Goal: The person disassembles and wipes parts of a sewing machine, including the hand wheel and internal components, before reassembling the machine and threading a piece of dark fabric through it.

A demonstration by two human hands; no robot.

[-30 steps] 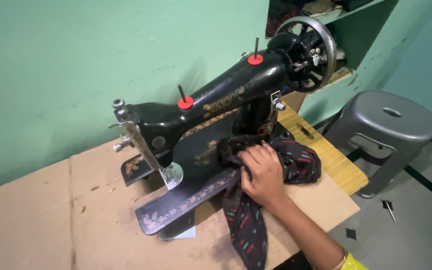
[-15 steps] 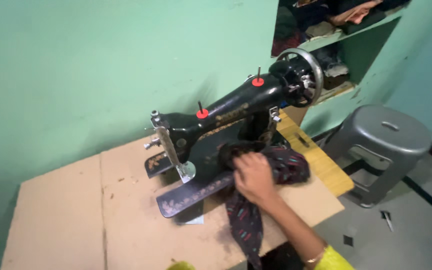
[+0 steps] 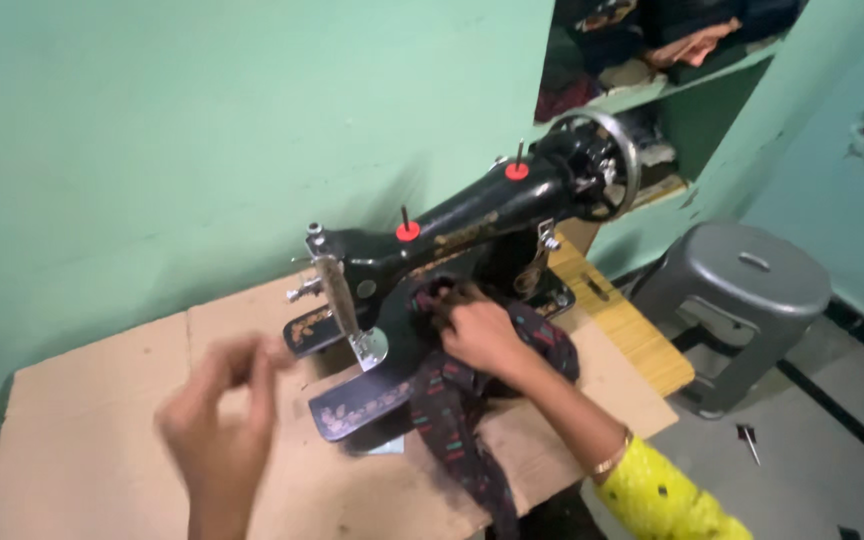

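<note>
Here the right hand (image 3: pixel 480 335) clutches dark patterned cloth (image 3: pixel 472 400) under the sewing machine (image 3: pixel 462 235); blurred left hand (image 3: pixel 220 420) seems empty.

right hand (image 3: pixel 482 335) grips dark cloth (image 3: pixel 467 420) | sewing machine (image 3: pixel 452 240) | left hand (image 3: pixel 217 420) raised, blurred

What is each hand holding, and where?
The right hand grips the dark patterned cloth at its bunched upper end. The blurred left hand seems empty.

A glossy black metal sewing machine (image 3: pixel 452 270) is seen on matt brown cardboard (image 3: pixel 82 420). Soft patterned dark cloth (image 3: pixel 462 400) is pressed under the right hand (image 3: pixel 482 335); the stool (image 3: pixel 742 300) looks smooth grey plastic.
</note>
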